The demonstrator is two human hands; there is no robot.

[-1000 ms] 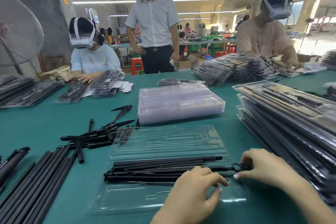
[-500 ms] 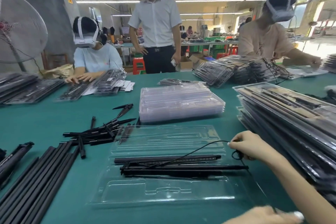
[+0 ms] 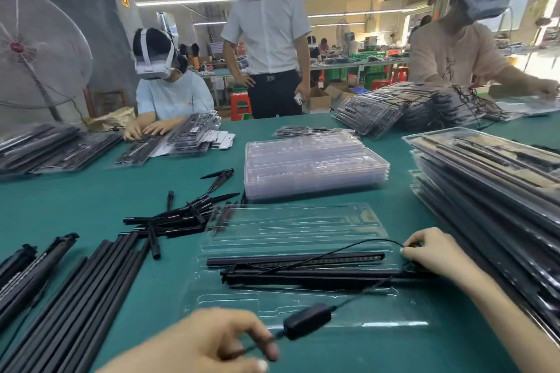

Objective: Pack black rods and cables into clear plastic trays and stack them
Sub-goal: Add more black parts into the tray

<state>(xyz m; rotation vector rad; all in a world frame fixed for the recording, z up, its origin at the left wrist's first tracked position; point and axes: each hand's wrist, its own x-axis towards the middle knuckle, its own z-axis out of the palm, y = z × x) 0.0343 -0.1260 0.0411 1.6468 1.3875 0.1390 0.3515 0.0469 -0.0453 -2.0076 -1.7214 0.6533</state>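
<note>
Routing a thin black cable [image 3: 348,247] is the step in hand. Near its inline black module [image 3: 307,316], the cable is pinched by the left hand [image 3: 209,342]; its far end is pinched by the right hand [image 3: 430,247]. One open clear plastic tray [image 3: 291,222] lies on the green desk [image 3: 91,206], with two black rods [image 3: 295,260] seated in it. The cable is best kept lightly taut and pressed into a tray channel, clear of the hinge. One stack of empty trays [image 3: 315,162] sits behind; a taller packed stack [image 3: 491,185] stands just right.
</note>
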